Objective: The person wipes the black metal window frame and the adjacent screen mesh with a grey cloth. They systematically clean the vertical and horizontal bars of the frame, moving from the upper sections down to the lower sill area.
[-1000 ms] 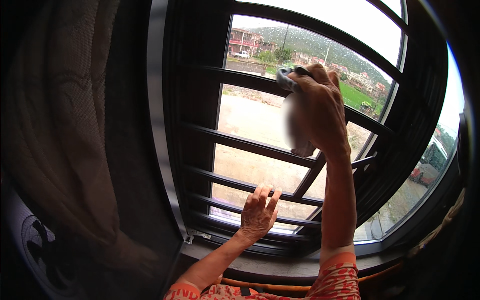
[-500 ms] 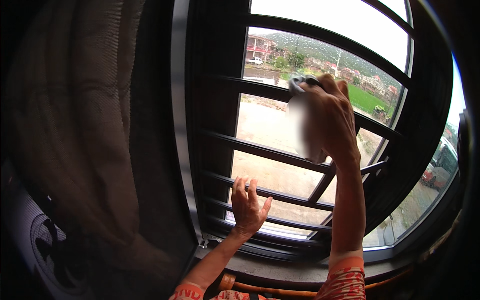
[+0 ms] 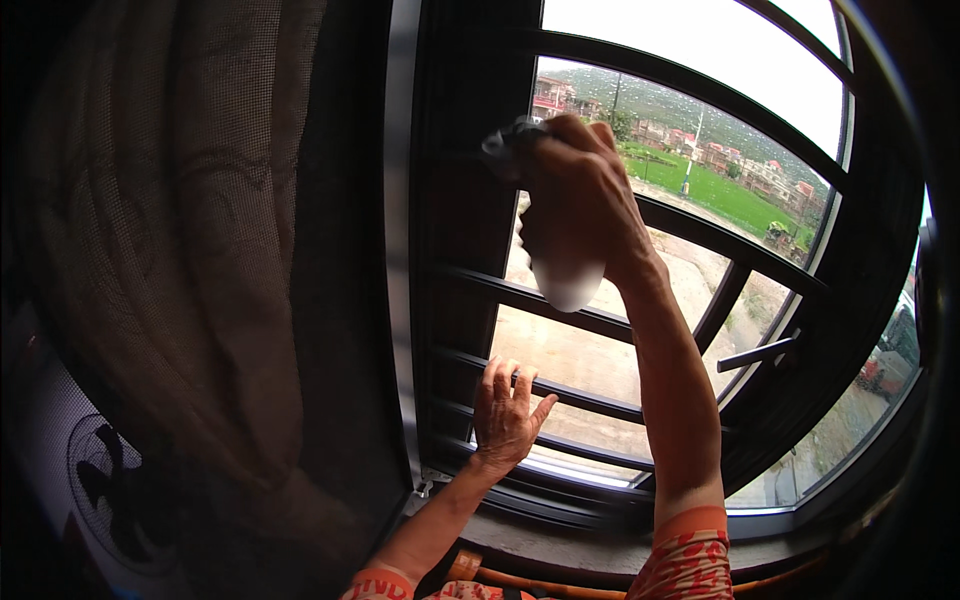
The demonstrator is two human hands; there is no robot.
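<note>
So there's a grey cloth bunched up high against the dark window grille, right hand with fingers curled tight around it. Left hand is lower down, fingers spread loosely on a bar. Brown curtain hangs off to the left.

Daylit barred window, brown curtain
</note>
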